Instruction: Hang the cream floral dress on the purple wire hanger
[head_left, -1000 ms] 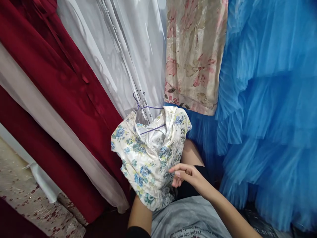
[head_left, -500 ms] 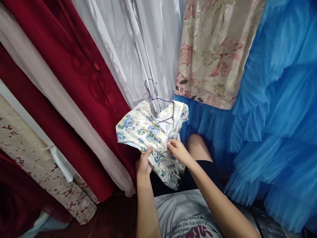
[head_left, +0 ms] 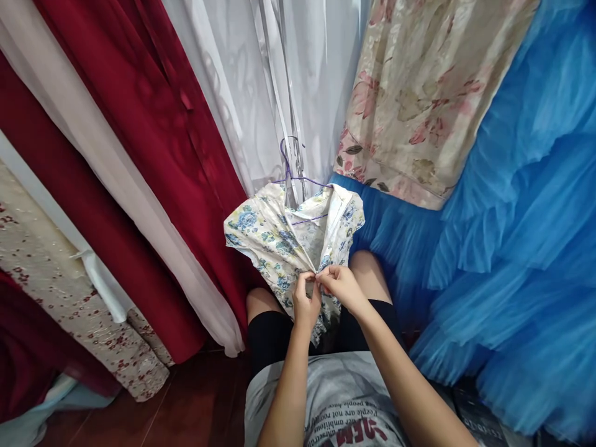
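Note:
A white blouse with blue flowers (head_left: 267,233) hangs over my lap on a thin purple hanger (head_left: 310,180). Its front lies open in a V from the neck down to my hands. My left hand (head_left: 306,301) is closed, thumb and fingers pinching the blouse front at the bottom of the V. Right beside it, my right hand (head_left: 338,285) pinches the other front edge, fingertips nearly touching the left ones. Whatever small fastener may lie between the fingertips is hidden. The lower part of the blouse falls between my thighs, partly covered by my hands.
Long dark red cloth (head_left: 153,155) and a pale pink drape (head_left: 135,180) hang at the left. White fabric (head_left: 233,93) hangs ahead. To the right are a floral beige garment (head_left: 419,105) and ruffled blue tulle (head_left: 526,248). Reddish tiled floor (head_left: 186,397) shows at lower left.
My left hand has moved right and up from the blouse's side to meet my right hand at the front. The blouse now faces me more squarely, its neckline spread wider.

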Demonstrator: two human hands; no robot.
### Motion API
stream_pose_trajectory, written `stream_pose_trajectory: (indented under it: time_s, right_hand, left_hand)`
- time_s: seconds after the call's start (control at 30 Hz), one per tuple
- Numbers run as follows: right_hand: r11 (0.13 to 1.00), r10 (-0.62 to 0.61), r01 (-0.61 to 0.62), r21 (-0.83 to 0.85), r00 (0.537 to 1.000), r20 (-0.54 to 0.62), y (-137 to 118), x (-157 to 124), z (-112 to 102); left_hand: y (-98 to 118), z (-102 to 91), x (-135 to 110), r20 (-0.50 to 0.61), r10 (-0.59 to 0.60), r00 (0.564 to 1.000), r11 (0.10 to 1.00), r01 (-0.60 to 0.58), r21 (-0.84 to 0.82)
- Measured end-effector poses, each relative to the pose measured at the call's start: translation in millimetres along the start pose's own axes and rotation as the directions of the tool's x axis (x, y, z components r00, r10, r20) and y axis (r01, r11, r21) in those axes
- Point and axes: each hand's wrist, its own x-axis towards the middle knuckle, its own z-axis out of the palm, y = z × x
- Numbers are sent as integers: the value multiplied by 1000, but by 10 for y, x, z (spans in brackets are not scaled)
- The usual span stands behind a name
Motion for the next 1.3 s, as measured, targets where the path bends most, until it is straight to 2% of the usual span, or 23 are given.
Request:
stream_pose_trajectory:
  time_s: [0.07,0.17,0.3,0.4,0.47,0.6,0.7,0.83,0.9,0.97,1.0,1.07,1.1,1.13,1.17,1.23,1.3]
  right_hand:
    - [1000,6,-5,-21,1000,8,-67,23,-27]
    - [1000,10,-10,5,998,64,-171,31,-47]
    - [991,65,-83,106,984,163,-222,-6,18]
    - [963,73,-123,240,975,209,-305,66,44]
    - [938,44,-102,332,983,177,-466,227,30]
    - [910,-37,34,412,999,-2,-982,758,13]
    - [896,-58,67,439,998,-36,-1314,1111,48]
    - [890,-105,112,443,994,-39,-1482,1234,78]
    - [906,-159,166,390,986,-50,-1478,1173,53]
    - [924,-212,220,314,975,-62,-1458,1083,9]
    - [929,-233,242,279,970,-66,-1453,1038,-13]
    - [931,-274,282,233,960,-65,-1459,960,-43]
    - [928,-299,305,215,952,-59,-1470,932,-48]
    - [923,-324,326,202,945,-47,-1483,916,-47]
    - [919,-346,346,192,938,-31,-1495,912,-42]
    - [910,-386,382,160,923,-10,-1495,944,-23]
    - [904,-419,421,75,907,-36,-1440,1021,-4]
  left_hand:
    - [33,31,9,31,-8,999,1000,9,-26]
    - [51,36,18,10,-19,1000,1000,19,-25]
    - [51,46,-7,-10,-58,998,998,58,16]
    - [60,11,-3,41,-40,998,998,38,54]
    - [74,-36,7,108,-23,994,996,14,83]
    - [99,-104,5,285,-43,958,990,2,144]
    - [69,-107,-19,374,-70,925,981,-4,193]
    - [-12,-201,35,491,-129,861,962,-12,273]
    - [11,-334,190,578,-114,808,965,-48,258]
    - [127,-500,471,609,-43,792,974,-103,203]
    - [221,-580,655,577,2,817,977,-125,173]
    - [462,-707,1078,364,93,927,977,-155,145]
    - [592,-744,1297,237,149,960,972,-186,142]
    - [718,-761,1506,141,219,966,960,-239,147]
    - [831,-758,1694,110,288,951,940,-303,156]
    - [1004,-710,1976,184,387,904,889,-418,187]
    - [1098,-650,2125,244,428,870,843,-482,239]
